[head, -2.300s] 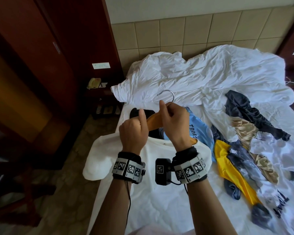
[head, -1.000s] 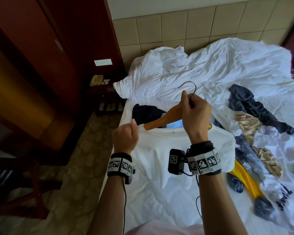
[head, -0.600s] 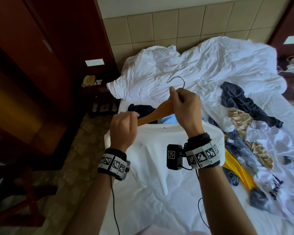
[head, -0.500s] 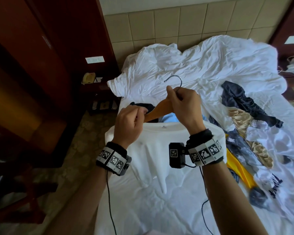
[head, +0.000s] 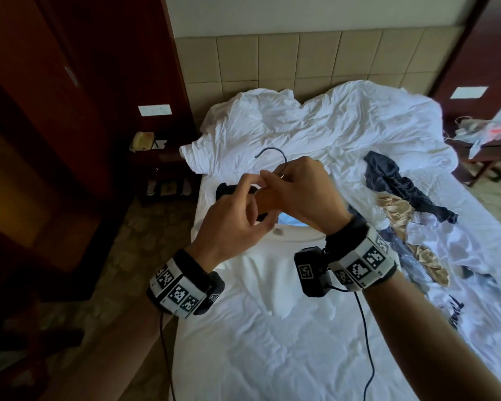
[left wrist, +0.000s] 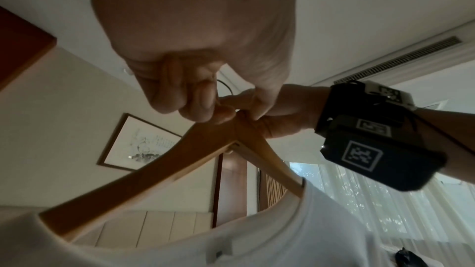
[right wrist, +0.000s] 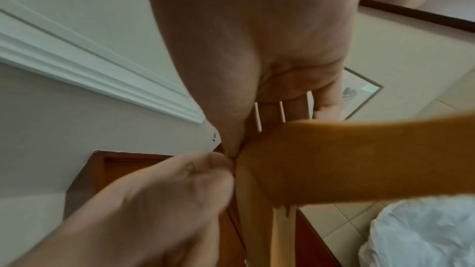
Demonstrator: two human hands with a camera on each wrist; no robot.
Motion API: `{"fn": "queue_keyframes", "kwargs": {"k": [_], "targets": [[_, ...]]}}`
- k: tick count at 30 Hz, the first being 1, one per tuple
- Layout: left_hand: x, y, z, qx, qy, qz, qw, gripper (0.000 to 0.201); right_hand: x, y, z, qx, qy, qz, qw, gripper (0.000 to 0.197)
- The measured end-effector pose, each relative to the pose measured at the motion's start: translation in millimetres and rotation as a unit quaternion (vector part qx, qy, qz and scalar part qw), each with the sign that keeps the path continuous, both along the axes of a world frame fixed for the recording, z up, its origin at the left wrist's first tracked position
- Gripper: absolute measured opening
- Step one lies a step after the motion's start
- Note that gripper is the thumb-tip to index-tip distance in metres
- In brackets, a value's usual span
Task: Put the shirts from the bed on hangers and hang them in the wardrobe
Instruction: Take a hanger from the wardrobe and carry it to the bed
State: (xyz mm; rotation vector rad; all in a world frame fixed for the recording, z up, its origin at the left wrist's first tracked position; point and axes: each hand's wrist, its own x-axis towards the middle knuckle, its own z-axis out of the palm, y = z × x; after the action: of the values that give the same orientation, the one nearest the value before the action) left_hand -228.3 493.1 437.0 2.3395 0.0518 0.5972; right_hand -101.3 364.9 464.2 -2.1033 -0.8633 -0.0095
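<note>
White shirt (head: pixel 275 273) hangs on the wooden hanger (left wrist: pixel 144 174), held up over the bed (head: pixel 272 357). Right hand (head: pixel 307 195) grips the hanger at its top, under the metal hook (head: pixel 272 153). Left hand (head: pixel 232 227) has curled fingers (left wrist: pixel 200 100) that pinch at the same middle point, touching the right hand.

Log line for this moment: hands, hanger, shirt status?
right hand: grips wooden hanger at neck | left hand: pinches at hanger neck | white shirt: on hanger, over bed | wardrobe: not yet
</note>
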Motion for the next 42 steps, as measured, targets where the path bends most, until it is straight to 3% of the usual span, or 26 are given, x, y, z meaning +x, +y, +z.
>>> {"fn": "queue_keyframes", "kwargs": {"k": [4,6,9,12,16,21,25,27,29,31,34,38,42], "targets": [[-31,3,5,-0.032,-0.005,0.061,0.998,0.051,-26,12,33,-0.019,-0.032,0.042,0.998,0.056],[-51,1,8,-0.08,-0.048,0.1,0.991,0.04,-44,18,49,-0.014,-0.041,0.071,0.997,0.067],[-86,-19,24,-0.135,-0.008,0.138,0.981,0.019,-72,26,68,-0.025,-0.067,0.115,0.991,0.068],[-126,-42,39,-0.211,0.036,0.169,0.962,0.033,-110,28,85,-0.046,-0.108,0.162,0.98,0.064],[-187,-67,45,-0.201,0.09,0.215,0.951,0.043,-176,25,97,-0.099,-0.168,0.239,0.951,0.03],[-266,-94,29,-0.241,0.056,0.247,0.937,0.035,-262,26,96,-0.082,-0.2,0.322,0.922,0.029],[-342,-97,30,-0.274,0.033,0.273,0.921,0.032,-321,34,96,0.015,-0.099,0.396,0.913,0.027],[-382,-98,38,-0.273,0.021,0.293,0.916,0.03,-350,36,98,0.03,-0.007,0.439,0.898,0.018],[-420,-96,45,-0.274,0.005,0.314,0.909,0.028,-384,39,100,-0.01,0.124,0.48,0.869,0.022],[-457,-93,48,-0.27,0.003,0.337,0.902,0.028,-419,48,101,-0.061,0.202,0.507,0.836,0.036],[-519,-89,50,-0.264,0.003,0.368,0.891,0.033,-475,68,102,-0.096,0.257,0.553,0.787,0.048],[-614,-86,57,-0.254,-0.016,0.41,0.876,0.028,-565,94,103,-0.108,0.318,0.629,0.701,0.046],[-728,-83,67,-0.223,-0.046,0.495,0.839,0.023,-691,120,102,-0.08,0.35,0.657,0.663,0.05]]}}
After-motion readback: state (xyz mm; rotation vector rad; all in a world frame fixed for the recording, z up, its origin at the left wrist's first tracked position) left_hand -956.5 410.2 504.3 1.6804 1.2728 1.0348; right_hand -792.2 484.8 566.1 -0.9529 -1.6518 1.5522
